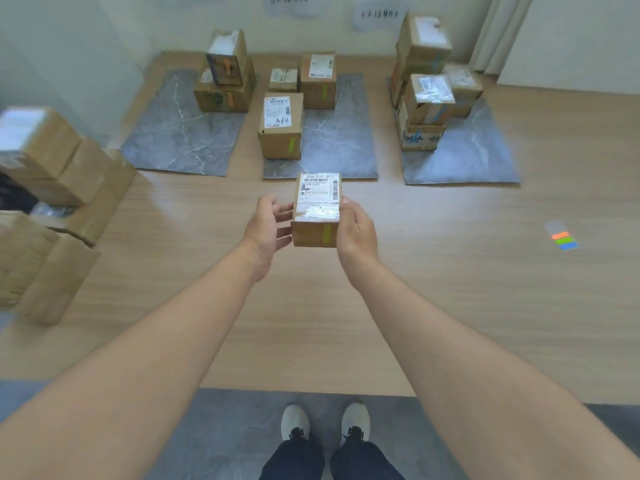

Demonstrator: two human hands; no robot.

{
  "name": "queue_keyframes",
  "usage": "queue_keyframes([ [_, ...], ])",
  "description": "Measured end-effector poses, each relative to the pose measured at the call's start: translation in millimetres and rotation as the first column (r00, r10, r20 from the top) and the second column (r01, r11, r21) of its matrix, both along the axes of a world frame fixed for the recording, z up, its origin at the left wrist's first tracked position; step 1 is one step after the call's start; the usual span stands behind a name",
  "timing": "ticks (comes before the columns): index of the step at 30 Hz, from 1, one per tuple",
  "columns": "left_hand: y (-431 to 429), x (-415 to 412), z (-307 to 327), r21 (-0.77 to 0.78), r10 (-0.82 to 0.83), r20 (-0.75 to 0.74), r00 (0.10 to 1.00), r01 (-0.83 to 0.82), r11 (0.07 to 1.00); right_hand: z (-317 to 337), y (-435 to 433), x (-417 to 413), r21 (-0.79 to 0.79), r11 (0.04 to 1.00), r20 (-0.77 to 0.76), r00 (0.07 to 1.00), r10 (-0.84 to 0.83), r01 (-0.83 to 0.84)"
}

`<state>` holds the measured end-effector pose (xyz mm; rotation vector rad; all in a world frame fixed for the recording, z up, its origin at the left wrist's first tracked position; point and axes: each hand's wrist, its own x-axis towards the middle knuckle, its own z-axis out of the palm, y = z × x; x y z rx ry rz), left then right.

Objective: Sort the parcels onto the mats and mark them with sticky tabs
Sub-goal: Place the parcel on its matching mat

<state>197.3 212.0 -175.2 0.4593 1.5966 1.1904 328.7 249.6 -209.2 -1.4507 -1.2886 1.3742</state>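
Note:
I hold a small cardboard parcel (317, 209) with a white label on top and a green tab on its near side, in the air in front of the middle mat. My left hand (268, 225) grips its left side and my right hand (356, 228) grips its right side. Three grey mats lie ahead: the left mat (173, 133) bears parcels with orange tabs (225, 81), the middle mat (343, 143) bears parcels with green tabs (281, 128), and the right mat (464, 157) bears parcels with blue tabs (427, 105).
A pile of cardboard parcels (52, 188) lies at the left on the wooden floor. A sheet of orange, green and blue sticky tabs (564, 239) lies on the floor at the right. Paper signs hang on the back wall. My feet stand on a grey mat (221, 431).

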Motion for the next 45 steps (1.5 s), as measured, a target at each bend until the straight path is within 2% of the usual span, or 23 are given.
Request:
queue_keyframes([
  [8,9.2,20.8,122.5,0.159,-0.005,-0.174,0.985,0.033,0.987,119.9,10.3,20.4,0.122,0.992,-0.075,0.997,0.026,-0.017],
  [13,13.6,31.4,179.4,0.255,0.004,-0.162,0.987,0.038,0.966,181.2,21.2,37.4,0.212,0.977,-0.073,0.997,0.039,-0.022],
  [17,21.4,38.7,201.2,0.298,0.044,-0.164,0.985,0.007,0.955,208.1,30.8,48.4,0.276,0.959,-0.047,0.996,0.077,-0.061],
  [21,29.2,40.5,194.9,0.317,0.071,-0.162,0.984,-0.016,0.948,202.7,41.1,47.6,0.284,0.954,-0.044,0.993,0.110,-0.093],
  [31,56.1,4.5,157.8,0.249,0.073,-0.158,0.985,-0.032,0.968,170.5,70.6,12.9,0.207,0.968,-0.017,0.989,0.146,-0.140],
  [37,97.8,-45.8,135.2,0.222,0.049,-0.124,0.991,-0.021,0.975,140.1,114.4,-46.7,0.130,0.982,-0.002,0.991,0.136,-0.134],
  [45,188.3,-144.0,110.6,0.194,0.011,-0.073,0.997,0.003,0.981,117.4,197.2,-151.7,0.009,1.000,-0.008,1.000,0.014,-0.014],
])
